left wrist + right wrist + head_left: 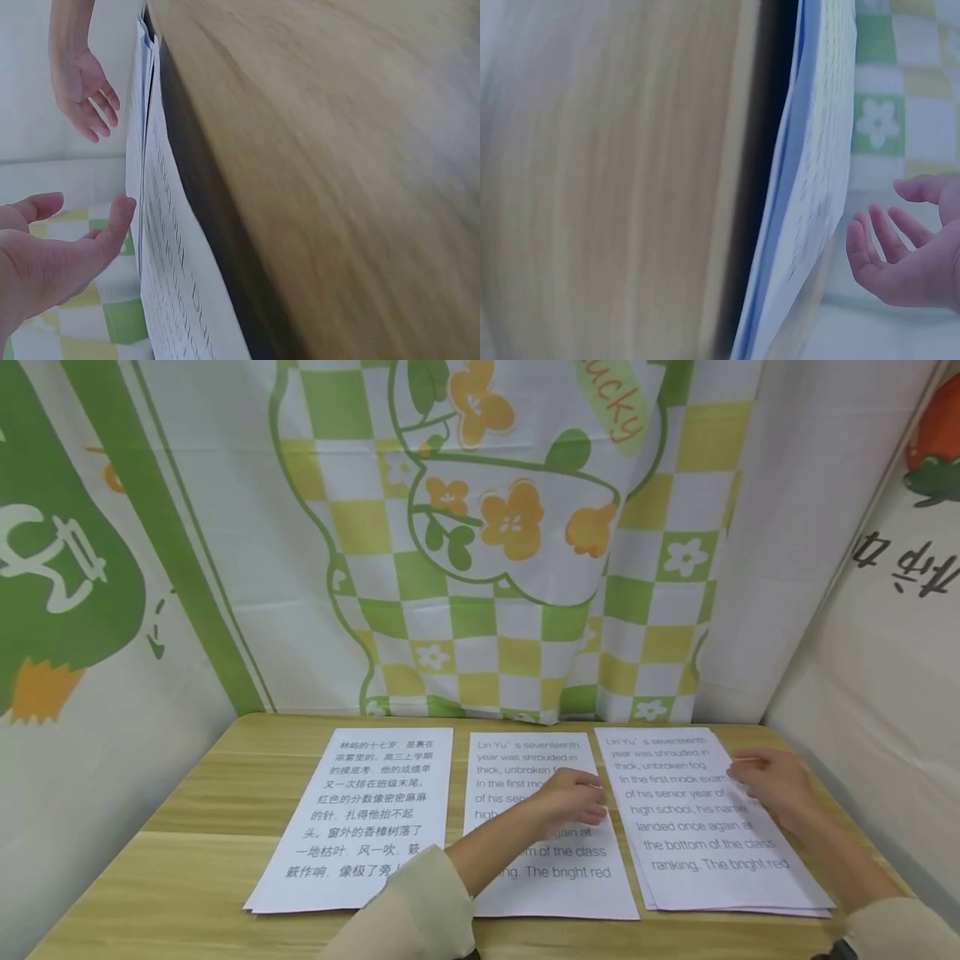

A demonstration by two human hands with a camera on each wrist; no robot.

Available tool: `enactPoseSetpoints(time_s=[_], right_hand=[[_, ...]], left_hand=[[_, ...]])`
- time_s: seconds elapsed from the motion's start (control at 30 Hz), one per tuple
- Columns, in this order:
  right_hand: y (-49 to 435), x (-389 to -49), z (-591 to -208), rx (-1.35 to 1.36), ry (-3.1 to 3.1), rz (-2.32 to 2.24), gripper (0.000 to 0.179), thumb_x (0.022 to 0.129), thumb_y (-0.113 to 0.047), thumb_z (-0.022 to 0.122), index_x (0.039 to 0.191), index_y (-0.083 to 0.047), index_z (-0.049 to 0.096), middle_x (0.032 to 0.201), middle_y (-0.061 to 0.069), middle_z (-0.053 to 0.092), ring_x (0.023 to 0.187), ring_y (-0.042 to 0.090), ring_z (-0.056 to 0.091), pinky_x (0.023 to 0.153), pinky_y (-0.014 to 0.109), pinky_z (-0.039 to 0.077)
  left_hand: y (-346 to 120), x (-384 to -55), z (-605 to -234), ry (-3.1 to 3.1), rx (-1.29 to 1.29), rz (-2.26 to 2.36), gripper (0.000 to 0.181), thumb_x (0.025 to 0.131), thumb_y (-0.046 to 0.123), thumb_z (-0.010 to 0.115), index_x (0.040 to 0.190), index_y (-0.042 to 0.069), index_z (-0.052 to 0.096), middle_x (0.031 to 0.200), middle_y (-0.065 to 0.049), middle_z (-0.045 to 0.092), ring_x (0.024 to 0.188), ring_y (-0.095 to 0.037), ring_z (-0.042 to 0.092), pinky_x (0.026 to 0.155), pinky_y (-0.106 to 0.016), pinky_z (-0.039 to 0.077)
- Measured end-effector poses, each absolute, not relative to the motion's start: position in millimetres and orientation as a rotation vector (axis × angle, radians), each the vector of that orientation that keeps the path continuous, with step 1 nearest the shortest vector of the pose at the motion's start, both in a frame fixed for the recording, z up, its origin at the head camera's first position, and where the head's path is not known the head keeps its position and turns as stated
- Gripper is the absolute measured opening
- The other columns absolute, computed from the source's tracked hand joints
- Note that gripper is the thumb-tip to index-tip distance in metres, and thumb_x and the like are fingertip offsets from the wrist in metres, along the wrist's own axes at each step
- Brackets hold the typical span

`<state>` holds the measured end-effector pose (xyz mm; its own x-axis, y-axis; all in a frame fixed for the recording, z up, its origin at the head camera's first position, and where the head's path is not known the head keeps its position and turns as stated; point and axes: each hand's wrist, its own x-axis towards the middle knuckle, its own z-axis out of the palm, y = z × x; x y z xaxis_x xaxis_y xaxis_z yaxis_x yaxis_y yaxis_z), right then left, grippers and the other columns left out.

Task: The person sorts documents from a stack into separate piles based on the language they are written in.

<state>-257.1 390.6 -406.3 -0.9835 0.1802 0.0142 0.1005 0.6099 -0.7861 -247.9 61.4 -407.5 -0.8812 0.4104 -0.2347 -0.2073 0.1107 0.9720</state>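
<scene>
Three paper stacks lie side by side on a wooden table. The left stack carries Chinese text; the middle stack and the right stack carry English text. Above the middle stack, my left hand hovers with relaxed fingers, covering some of the lines; nothing is in its grasp in the left wrist view. My right hand is over the right edge of the right stack. In the right wrist view its fingers are loosely bent, holding nothing, apart from the paper. Sheets in the right stack are slightly misaligned at its lower edge.
The wooden table has its back edge against a curtain with green and yellow checks. Printed fabric walls rise at both sides. My left sleeve overlaps the left stack's lower right corner.
</scene>
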Motion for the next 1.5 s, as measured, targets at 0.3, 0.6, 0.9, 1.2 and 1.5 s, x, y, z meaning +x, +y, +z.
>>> enactPoseSetpoints(time_s=[0.3,0.6,0.9,1.2,1.5], right_hand=[[339.3,-257.7,-396.6,-0.072,-2.765,1.657,0.055,0.104,-0.016,0.062,0.145,0.015,0.044,0.128,0.029,0.066,0.099,0.020,0.073,0.084,0.032,0.064],[296.4,-256.1,-401.6,0.151,-2.612,2.168,0.056,0.102,-0.006,0.062,0.145,0.020,0.039,0.115,0.017,0.074,0.097,0.019,0.076,0.090,0.034,0.063],[272.0,-250.5,-396.2,0.059,-2.696,2.206,0.054,0.102,-0.005,0.058,0.148,0.016,0.037,0.115,0.021,0.073,0.099,0.031,0.076,0.087,0.042,0.064],[267.8,-253.2,-397.7,-0.030,-2.693,2.247,0.055,0.102,-0.004,0.056,0.148,0.016,0.036,0.111,0.020,0.073,0.097,0.031,0.076,0.086,0.043,0.064],[262.7,-255.5,-399.1,-0.061,-2.648,2.351,0.062,0.099,-0.004,0.062,0.150,0.015,0.033,0.109,0.019,0.074,0.097,0.031,0.076,0.087,0.043,0.064]], left_hand=[[15.4,-251.2,-403.4,2.016,0.179,1.864,0.049,0.096,0.002,0.063,0.142,-0.010,0.053,0.123,-0.024,0.068,0.115,-0.036,0.069,0.096,-0.036,0.060],[-30.1,-251.7,-398.4,2.074,0.073,1.908,0.056,0.095,0.002,0.063,0.147,-0.010,0.048,0.134,-0.030,0.062,0.127,-0.042,0.061,0.108,-0.045,0.053],[-66.8,-247.9,-391.8,2.246,-0.173,1.815,0.063,0.093,0.016,0.063,0.153,0.003,0.047,0.151,-0.030,0.047,0.138,-0.050,0.047,0.119,-0.061,0.036],[-82.1,-248.5,-394.6,2.213,-0.313,1.848,0.060,0.096,0.017,0.061,0.150,-0.003,0.047,0.142,-0.031,0.053,0.121,-0.040,0.062,0.097,-0.046,0.058],[-88.3,-246.6,-395.9,2.114,-0.328,1.909,0.061,0.096,0.015,0.060,0.150,-0.008,0.043,0.142,-0.037,0.051,0.121,-0.044,0.063,0.098,-0.050,0.058]])
